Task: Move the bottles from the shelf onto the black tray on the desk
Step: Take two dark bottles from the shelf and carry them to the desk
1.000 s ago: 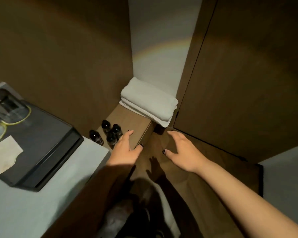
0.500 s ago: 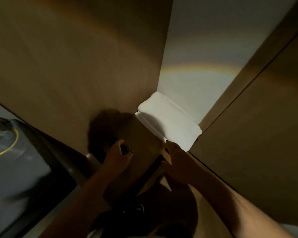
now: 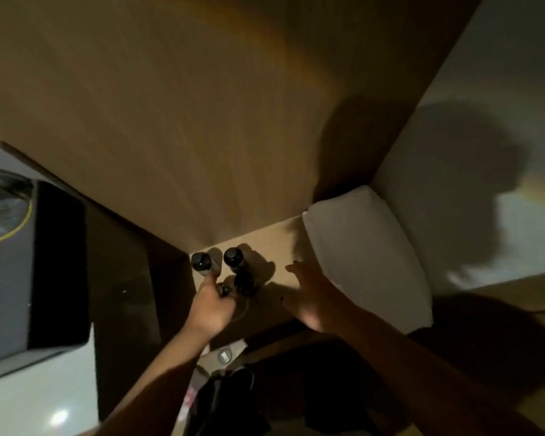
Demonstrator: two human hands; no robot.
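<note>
Left hand clamped round one small dark bottle on the wooden shelf; three more bottles stand right next to it. Right hand open, fingers spread, beside folded white towels. Black tray sits on tabletop, far left.

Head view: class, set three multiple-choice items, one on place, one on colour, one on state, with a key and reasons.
1. Where is the folded towel?
A. On the tray
B. On the shelf, right of the bottles
C. On the floor

2. What colour are the bottle caps?
A. Black
B. White
C. Red

3. What is the right hand doing?
A. Gripping a bottle
B. Lifting the towel
C. Open, holding nothing

Key: 1 B, it lies on the shelf beside them. 2 A, the tops look black. 3 C, its fingers are spread, while the left hand closes on a bottle.
</note>
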